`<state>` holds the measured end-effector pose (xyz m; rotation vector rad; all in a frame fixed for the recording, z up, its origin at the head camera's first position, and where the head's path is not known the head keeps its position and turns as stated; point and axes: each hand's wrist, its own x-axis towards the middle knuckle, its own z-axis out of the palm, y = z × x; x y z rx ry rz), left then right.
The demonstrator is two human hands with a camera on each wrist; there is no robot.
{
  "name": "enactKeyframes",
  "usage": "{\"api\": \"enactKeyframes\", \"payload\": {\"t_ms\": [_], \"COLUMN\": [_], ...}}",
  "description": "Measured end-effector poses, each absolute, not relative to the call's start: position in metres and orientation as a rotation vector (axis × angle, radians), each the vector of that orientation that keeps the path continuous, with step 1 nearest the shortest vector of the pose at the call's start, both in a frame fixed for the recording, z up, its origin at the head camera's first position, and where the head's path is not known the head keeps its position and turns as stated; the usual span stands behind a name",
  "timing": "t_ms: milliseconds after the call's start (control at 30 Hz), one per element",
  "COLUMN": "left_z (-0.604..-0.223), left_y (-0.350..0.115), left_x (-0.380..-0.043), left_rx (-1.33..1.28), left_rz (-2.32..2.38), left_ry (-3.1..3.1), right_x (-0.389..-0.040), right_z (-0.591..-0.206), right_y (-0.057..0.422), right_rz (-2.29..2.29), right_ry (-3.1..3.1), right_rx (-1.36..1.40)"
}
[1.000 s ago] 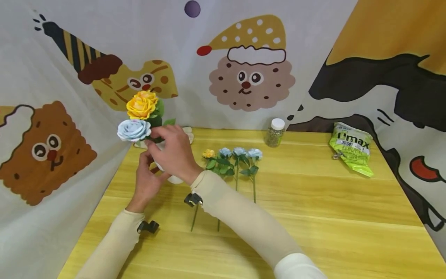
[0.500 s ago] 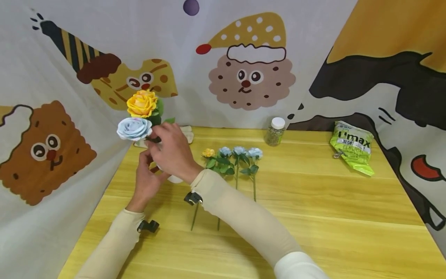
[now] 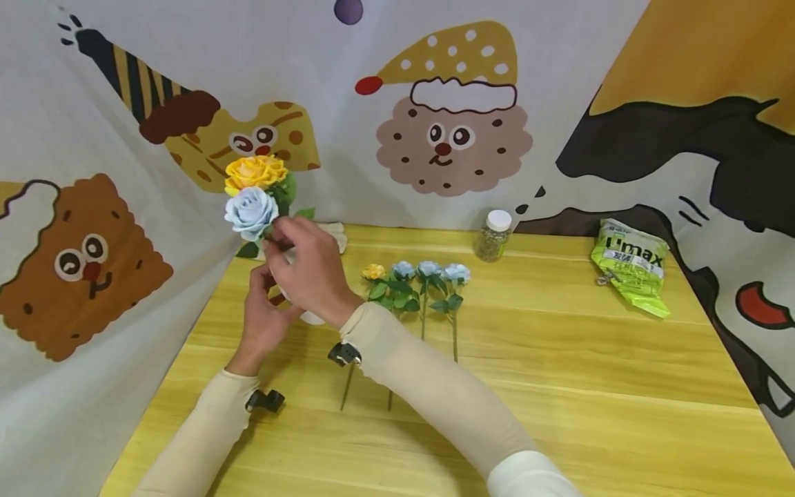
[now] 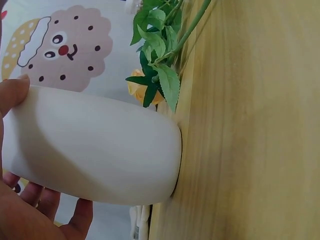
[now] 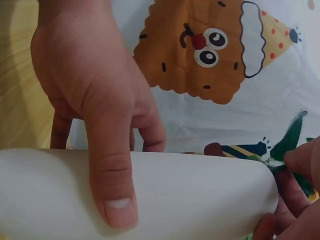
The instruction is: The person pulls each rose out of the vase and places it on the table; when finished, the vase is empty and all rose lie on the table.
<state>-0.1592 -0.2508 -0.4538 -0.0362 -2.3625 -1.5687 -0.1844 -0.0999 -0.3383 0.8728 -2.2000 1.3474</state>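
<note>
My left hand [image 3: 263, 324] grips a white vase [image 4: 100, 145], thumb on one side and fingers on the other; the vase stands on the table. At its mouth, my right hand [image 3: 313, 269] pinches the stem of a light blue artificial rose [image 3: 251, 212]. Right behind that bloom is a yellow rose [image 3: 256, 171] with green leaves. In the right wrist view, the right fingers [image 5: 300, 160] hold the green stem close against the vase rim. Most of the vase is hidden by the hands in the head view.
On the wooden table [image 3: 559, 386] lie another yellow rose [image 3: 374, 271] and several blue roses [image 3: 428, 269], stems toward me. Farther back stand a white-capped jar [image 3: 493, 236] and a green bag [image 3: 630, 266]. A whitish object [image 3: 338, 236] lies behind the vase, before the printed cloth [image 3: 348, 124].
The blue rose has shifted right and up and turned, its bloom now overlapping the lower part of the yellow rose. Both hands stay almost where they were.
</note>
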Motion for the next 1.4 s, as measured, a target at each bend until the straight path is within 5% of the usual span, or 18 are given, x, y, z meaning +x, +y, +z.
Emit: {"api": "enactKeyframes", "payload": {"t_ms": [1400], "left_z": [-0.457], "left_y": [-0.250], "left_x": [-0.156], "left_rx": [-0.028], "left_rz": [-1.613], "left_ry": [-2.362], "right_x": [-0.192], "right_z": [-0.318], "right_y": [-0.032], "right_rz": [1.880], "right_ry": [-1.396], "right_rx": [0.745]}}
